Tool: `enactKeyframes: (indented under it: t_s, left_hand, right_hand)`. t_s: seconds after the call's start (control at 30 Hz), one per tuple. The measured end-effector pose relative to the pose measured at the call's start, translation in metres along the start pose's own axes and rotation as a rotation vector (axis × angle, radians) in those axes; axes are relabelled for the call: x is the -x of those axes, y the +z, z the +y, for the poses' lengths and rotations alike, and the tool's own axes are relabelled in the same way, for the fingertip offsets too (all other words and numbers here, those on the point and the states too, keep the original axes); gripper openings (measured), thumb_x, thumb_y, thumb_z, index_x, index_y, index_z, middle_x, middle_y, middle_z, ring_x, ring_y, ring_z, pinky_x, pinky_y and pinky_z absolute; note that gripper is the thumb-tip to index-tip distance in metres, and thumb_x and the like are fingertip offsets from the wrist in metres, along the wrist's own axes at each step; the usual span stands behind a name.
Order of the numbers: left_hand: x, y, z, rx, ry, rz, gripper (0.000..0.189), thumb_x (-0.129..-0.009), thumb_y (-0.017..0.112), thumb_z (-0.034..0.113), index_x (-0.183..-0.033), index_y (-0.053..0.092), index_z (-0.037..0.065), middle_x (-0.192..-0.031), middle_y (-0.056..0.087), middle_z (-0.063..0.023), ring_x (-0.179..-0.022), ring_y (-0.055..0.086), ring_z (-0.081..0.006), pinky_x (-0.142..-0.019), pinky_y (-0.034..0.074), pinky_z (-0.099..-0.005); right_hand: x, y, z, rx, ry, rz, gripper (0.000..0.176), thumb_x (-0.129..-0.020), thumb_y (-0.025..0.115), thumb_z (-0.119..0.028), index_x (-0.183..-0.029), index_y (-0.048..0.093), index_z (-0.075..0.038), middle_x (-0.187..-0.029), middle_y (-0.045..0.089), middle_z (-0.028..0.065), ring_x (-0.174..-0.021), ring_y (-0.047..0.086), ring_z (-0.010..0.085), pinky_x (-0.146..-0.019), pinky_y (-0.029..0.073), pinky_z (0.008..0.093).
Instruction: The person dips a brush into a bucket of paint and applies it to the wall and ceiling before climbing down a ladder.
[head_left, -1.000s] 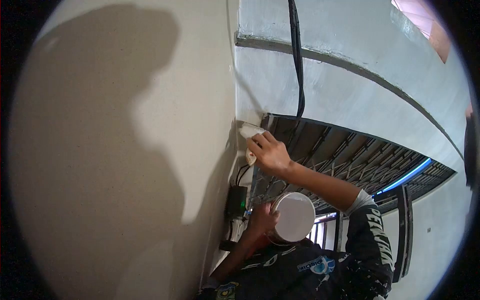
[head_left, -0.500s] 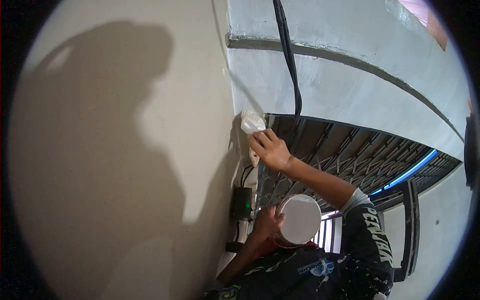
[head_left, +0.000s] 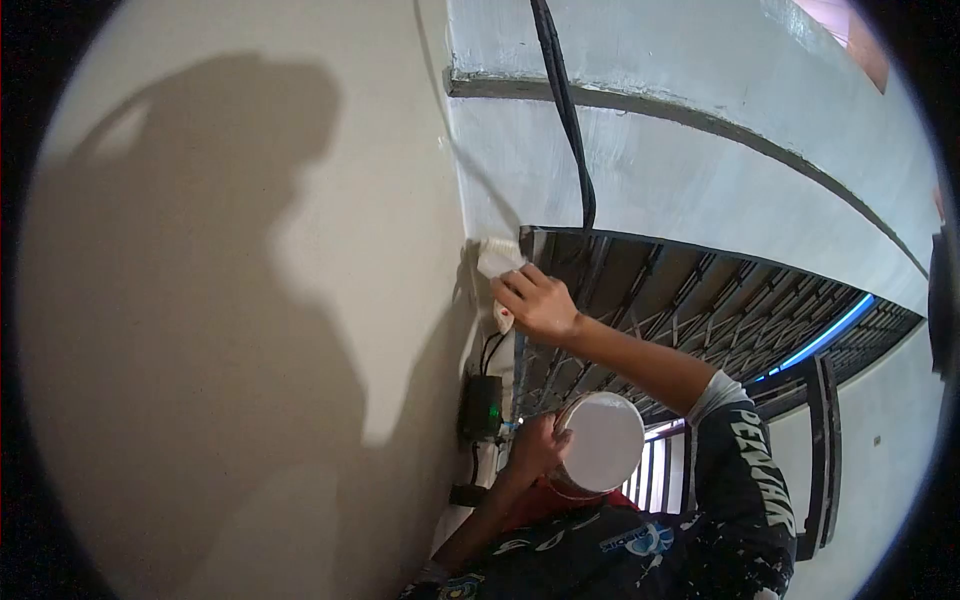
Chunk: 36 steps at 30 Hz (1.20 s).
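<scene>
My right hand [head_left: 540,303] is closed around a paintbrush [head_left: 500,256] with pale, paint-covered bristles. The bristles point up against the narrow corner strip between the beige wall [head_left: 400,200] and the metal lattice gate; the brush handle shows below my fingers. Lower down, my left hand [head_left: 540,445] grips the rim of a round bucket [head_left: 604,442] with white paint inside. The bucket is close to my chest, its opening facing the camera.
A black box with a green light [head_left: 483,408] and cables sits on the wall below the brush. Black cables [head_left: 562,100] hang over the white beam [head_left: 680,180]. The lattice gate [head_left: 690,290] lies to the right. A shadow covers much of the beige wall.
My right hand and the brush have moved slightly down and left, and the brush head is turned a little. My left hand still holds the bucket.
</scene>
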<state>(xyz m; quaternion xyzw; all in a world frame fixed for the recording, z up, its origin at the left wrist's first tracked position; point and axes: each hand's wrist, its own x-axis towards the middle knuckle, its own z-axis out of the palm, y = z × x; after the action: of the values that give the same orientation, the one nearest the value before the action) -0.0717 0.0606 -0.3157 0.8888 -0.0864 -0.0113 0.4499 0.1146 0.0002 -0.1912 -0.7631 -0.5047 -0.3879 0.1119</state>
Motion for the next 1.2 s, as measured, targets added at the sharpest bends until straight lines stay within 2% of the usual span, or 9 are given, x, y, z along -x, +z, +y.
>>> enactKeyframes:
  t_s: [0.27, 0.43, 0.63, 0.7, 0.8, 0.93, 1.0, 1.1, 1.2]
  left_hand:
    - [0.0, 0.01, -0.004, -0.005, -0.042, -0.053, 0.043, -0.082, 0.066, 0.035, -0.097, 0.063, -0.005, -0.092, 0.065, -0.0293, -0.089, 0.064, -0.045, -0.078, 0.05, -0.0521]
    - [0.003, 0.011, 0.0, -0.007, -0.077, -0.08, 0.044, -0.081, 0.066, 0.035, -0.1, 0.063, -0.004, -0.094, 0.065, -0.0301, -0.09, 0.063, -0.0449, -0.08, 0.05, -0.0517]
    - [0.0, 0.008, 0.001, 0.057, -0.033, -0.113, 0.045, -0.081, 0.067, 0.038, -0.098, 0.064, -0.003, -0.089, 0.065, -0.0278, -0.085, 0.063, -0.0452, -0.074, 0.05, -0.0519]
    - [0.004, 0.024, -0.011, 0.021, 0.092, 0.05, 0.04, -0.082, 0.067, 0.036, -0.085, 0.061, -0.003, -0.072, 0.059, -0.0254, -0.069, 0.061, -0.0434, -0.064, 0.048, -0.0505]
    - [0.004, 0.031, -0.018, 0.109, 0.089, 0.057, 0.041, -0.083, 0.067, 0.037, -0.082, 0.059, -0.003, -0.069, 0.057, -0.0245, -0.066, 0.059, -0.0429, -0.061, 0.046, -0.0506]
    - [0.003, 0.03, -0.018, 0.063, 0.053, 0.053, 0.041, -0.082, 0.067, 0.037, -0.084, 0.06, -0.004, -0.069, 0.057, -0.0244, -0.066, 0.06, -0.0427, -0.061, 0.046, -0.0503]
    - [0.004, 0.035, -0.024, 0.018, 0.167, 0.054, 0.042, -0.083, 0.066, 0.037, -0.087, 0.061, -0.005, -0.074, 0.06, -0.0259, -0.069, 0.061, -0.0425, -0.063, 0.047, -0.0504]
    - [0.004, 0.024, -0.011, -0.003, -0.004, -0.025, 0.043, -0.084, 0.065, 0.037, -0.093, 0.061, -0.006, -0.08, 0.062, -0.0272, -0.074, 0.063, -0.0423, -0.067, 0.049, -0.051]
    - [0.005, 0.032, -0.017, 0.006, 0.024, -0.007, 0.043, -0.084, 0.064, 0.036, -0.096, 0.061, -0.005, -0.083, 0.063, -0.0277, -0.077, 0.063, -0.0426, -0.07, 0.049, -0.0515]
  right_hand:
    - [-0.045, -0.045, -0.004, 0.086, -0.055, 0.163, 0.035, -0.069, 0.065, -0.013, -0.103, 0.063, -0.005, -0.1, 0.058, 0.0059, -0.094, 0.059, 0.0246, -0.065, 0.058, 0.0305]
    - [-0.021, 0.024, -0.002, 0.167, -0.181, 0.106, 0.028, -0.072, 0.063, -0.015, -0.098, 0.062, -0.005, -0.099, 0.058, 0.0073, -0.093, 0.06, 0.0251, -0.066, 0.058, 0.0307]
    - [0.01, 0.049, -0.017, -0.232, 0.175, -0.02, 0.034, -0.064, 0.066, -0.005, -0.098, 0.063, -0.007, -0.092, 0.061, 0.0072, -0.082, 0.061, 0.0284, -0.071, 0.057, 0.0365]
    - [0.012, 0.046, -0.011, -0.228, 0.153, -0.009, 0.037, -0.062, 0.067, -0.004, -0.099, 0.063, -0.009, -0.094, 0.061, 0.0053, -0.087, 0.061, 0.0289, -0.075, 0.056, 0.0366]
    - [-0.011, 0.012, 0.012, -0.232, 0.12, -0.042, 0.051, -0.057, 0.072, -0.006, -0.106, 0.062, -0.01, -0.102, 0.061, 0.0031, -0.098, 0.06, 0.0285, -0.072, 0.057, 0.0365]
    - [-0.062, -0.031, 0.034, -0.08, 0.027, 0.085, 0.052, -0.055, 0.072, -0.007, -0.107, 0.064, -0.008, -0.101, 0.062, 0.0038, -0.094, 0.061, 0.0265, -0.068, 0.057, 0.0349]
    - [-0.084, -0.046, 0.035, 0.108, -0.09, 0.337, 0.049, -0.058, 0.07, -0.009, -0.107, 0.065, -0.006, -0.101, 0.063, 0.0047, -0.092, 0.062, 0.0245, -0.066, 0.057, 0.0318]
    - [-0.087, -0.05, 0.028, 0.17, -0.168, 0.384, 0.045, -0.063, 0.067, -0.011, -0.107, 0.067, -0.004, -0.101, 0.064, 0.0062, -0.091, 0.063, 0.0241, -0.066, 0.057, 0.0295]
    - [-0.04, 0.001, 0.018, 0.146, -0.147, 0.312, 0.045, -0.065, 0.066, -0.014, -0.109, 0.066, -0.004, -0.102, 0.065, 0.0078, -0.091, 0.064, 0.026, -0.065, 0.056, 0.0305]
